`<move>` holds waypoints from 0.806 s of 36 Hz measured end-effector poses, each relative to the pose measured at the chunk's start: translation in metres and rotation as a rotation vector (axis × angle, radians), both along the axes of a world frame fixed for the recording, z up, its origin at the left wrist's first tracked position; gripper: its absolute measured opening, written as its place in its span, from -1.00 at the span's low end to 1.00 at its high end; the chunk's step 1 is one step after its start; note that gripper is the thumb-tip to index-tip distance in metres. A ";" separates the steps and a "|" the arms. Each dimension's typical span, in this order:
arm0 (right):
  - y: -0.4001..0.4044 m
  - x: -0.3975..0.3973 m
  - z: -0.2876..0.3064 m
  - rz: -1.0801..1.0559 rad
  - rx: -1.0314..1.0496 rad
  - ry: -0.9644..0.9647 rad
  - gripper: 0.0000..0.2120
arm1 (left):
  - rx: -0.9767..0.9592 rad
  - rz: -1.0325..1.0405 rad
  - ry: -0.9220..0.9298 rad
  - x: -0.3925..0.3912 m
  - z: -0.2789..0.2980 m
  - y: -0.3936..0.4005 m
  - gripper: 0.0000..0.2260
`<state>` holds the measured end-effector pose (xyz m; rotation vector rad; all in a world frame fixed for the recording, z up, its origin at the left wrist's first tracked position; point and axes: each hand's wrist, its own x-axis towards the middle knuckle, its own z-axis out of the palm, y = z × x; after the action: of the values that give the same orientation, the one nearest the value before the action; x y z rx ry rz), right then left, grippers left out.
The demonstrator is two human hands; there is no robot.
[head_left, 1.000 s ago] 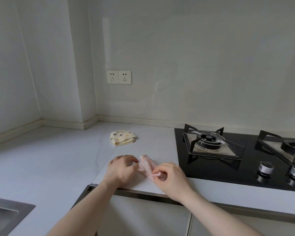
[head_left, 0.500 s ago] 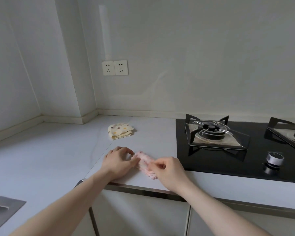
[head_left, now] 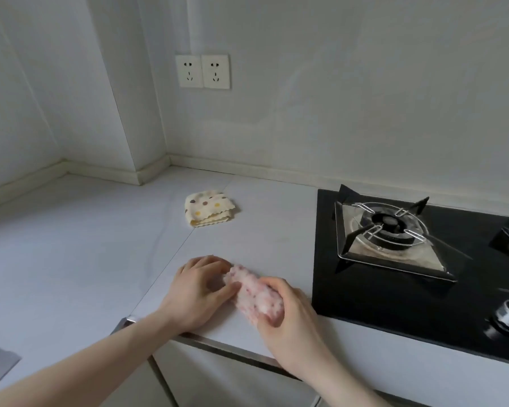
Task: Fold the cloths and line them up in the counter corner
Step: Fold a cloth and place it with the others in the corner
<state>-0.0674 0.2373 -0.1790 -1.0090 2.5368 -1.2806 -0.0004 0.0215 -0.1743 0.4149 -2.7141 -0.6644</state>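
Head view: two cloths on counter [head_left: 71, 245]: yellow dotted cloth [head_left: 207, 209] folded; pink cloth [head_left: 254, 295] pinched between left hand [head_left: 197, 292] and right hand [head_left: 291, 321], fingers curled round it.

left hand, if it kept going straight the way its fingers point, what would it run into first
The left hand points right, and its fingers already pinch the near end of the pink cloth, so that comes first. Beyond it sits the right hand, then probably the black hob; depth is unclear.

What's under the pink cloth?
The white counter lies under the pink cloth. The left hand and right hand hold its ends, hiding anything beneath.
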 end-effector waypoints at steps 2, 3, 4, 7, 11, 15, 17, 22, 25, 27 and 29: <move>-0.002 0.001 0.009 0.006 -0.010 -0.185 -0.57 | 0.043 -0.007 -0.002 0.003 0.003 -0.001 -0.65; -0.003 0.000 0.016 0.010 -0.017 -0.288 -0.57 | 0.068 -0.007 -0.012 0.003 0.004 -0.001 -0.68; -0.004 -0.002 0.023 0.012 -0.012 -0.373 -0.56 | 0.101 -0.004 -0.032 0.004 0.009 0.001 -0.68; -0.005 -0.006 0.050 -0.008 0.101 -0.507 -0.52 | 0.330 0.070 -0.089 0.006 0.027 0.013 -0.64; 0.009 0.006 0.096 -0.063 0.293 -0.625 -0.78 | 0.644 0.139 -0.127 0.019 0.079 0.051 -0.81; 0.042 0.029 0.168 -0.125 0.245 -0.704 -0.80 | 0.732 0.100 -0.120 0.040 0.151 0.079 -0.78; 0.061 0.045 0.206 -0.134 0.198 -0.770 -0.69 | 0.767 0.089 -0.097 0.053 0.183 0.089 -0.78; 0.112 0.084 0.270 -0.239 0.078 -0.853 -0.70 | 0.920 0.005 -0.104 0.077 0.236 0.123 -0.74; 0.137 0.088 0.295 -0.320 0.030 -0.832 -0.76 | 0.998 -0.046 -0.122 0.065 0.254 0.140 -0.65; 0.153 0.087 0.306 -0.377 0.002 -0.819 -0.77 | 1.015 -0.110 -0.149 0.052 0.267 0.156 -0.73; 0.171 0.085 0.313 -0.448 -0.036 -0.808 -0.77 | 1.013 -0.167 -0.173 0.036 0.277 0.173 -0.76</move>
<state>0.0175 0.4082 0.1344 0.1251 2.1159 -1.4371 0.0360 0.1942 0.1030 0.4671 -2.3556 -2.1180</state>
